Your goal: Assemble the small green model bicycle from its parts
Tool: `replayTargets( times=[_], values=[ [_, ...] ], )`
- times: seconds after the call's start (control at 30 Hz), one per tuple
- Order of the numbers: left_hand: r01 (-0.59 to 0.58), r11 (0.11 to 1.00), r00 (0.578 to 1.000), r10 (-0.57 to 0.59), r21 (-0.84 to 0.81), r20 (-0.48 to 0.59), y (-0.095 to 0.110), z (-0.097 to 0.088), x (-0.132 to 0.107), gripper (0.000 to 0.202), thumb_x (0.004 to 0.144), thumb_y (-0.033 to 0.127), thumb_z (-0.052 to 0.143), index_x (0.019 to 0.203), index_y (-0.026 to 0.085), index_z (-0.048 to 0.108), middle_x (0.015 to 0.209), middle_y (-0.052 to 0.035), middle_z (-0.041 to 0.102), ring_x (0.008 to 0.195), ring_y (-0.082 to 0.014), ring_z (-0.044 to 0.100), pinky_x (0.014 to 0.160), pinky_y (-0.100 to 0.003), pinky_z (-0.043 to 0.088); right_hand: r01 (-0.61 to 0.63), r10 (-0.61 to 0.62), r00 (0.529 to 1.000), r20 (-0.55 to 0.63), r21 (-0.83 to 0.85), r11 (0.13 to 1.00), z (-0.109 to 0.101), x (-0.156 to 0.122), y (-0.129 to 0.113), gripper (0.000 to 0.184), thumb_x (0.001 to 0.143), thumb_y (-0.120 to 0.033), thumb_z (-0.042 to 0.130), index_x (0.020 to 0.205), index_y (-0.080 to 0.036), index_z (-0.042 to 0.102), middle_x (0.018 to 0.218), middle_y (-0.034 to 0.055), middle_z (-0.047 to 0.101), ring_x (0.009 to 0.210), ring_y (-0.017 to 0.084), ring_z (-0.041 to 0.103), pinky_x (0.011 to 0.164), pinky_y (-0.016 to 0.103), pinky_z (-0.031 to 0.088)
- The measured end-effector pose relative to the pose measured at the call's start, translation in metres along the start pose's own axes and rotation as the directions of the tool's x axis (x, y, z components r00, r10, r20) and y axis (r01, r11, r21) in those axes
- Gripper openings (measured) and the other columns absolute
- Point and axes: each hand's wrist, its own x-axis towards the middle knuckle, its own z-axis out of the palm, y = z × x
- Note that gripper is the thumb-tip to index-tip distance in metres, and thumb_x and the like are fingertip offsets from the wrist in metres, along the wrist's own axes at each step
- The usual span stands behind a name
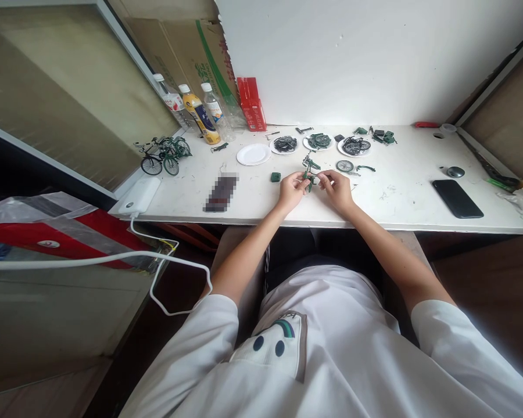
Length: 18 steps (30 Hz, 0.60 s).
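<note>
Left hand (293, 190): pinches toy bike (312, 165), partly covered.
Right hand (337, 189): fingertips narrowed beside it; cannot tell what they hold.
Toy bike: between hands, over table (390, 203).
Dark rectangle (221, 193): pixelated, unidentifiable.

Back: a white wall panel (375, 58), ragged along its left edge, rose behind the white table (401, 200) | Left: a pale-framed tan panel (70, 75) bore a slanting band of shade | Right: another framed tan panel (516, 96) stood opposite | Light: soft above, dim beneath the table
</note>
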Motion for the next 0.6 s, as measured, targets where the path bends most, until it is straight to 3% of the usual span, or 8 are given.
replayTargets(
  times=[0.4,0.6],
  values=[
    [-0.023,1.0,1.0,0.023,0.004,0.01,-0.005,0.0002,0.0006,0.022,0.092,0.027,0.082,0.11,0.016,0.079,0.112,-0.0093,0.082,0.054,-0.0047,0.058,0.055,-0.02,0.049,0.012,-0.012,1.0,-0.012,-0.03,0.999,0.0004,-0.0005,0.0006,0.07,0.1,-0.086,0.053,0.099,-0.02,0.078,0.075,0.006,0.074,0.069,0.022,0.068,0.074,0.036,0.053],
    [-0.054,0.999,0.998,0.054,-0.003,0.023,-0.0086,-0.0004,0.001,0.024,0.092,0.028,0.083,0.112,0.016,0.08,0.102,-0.0073,0.08,0.054,-0.0061,0.059,0.054,-0.021,0.048,0.036,-0.039,0.998,-0.044,-0.072,0.997,0.002,0.0014,0.0068,0.071,0.101,-0.085,0.052,0.098,-0.02,0.079,0.076,0.0071,0.073,0.07,0.022,0.066,0.074,0.036,0.051]
  ],
)
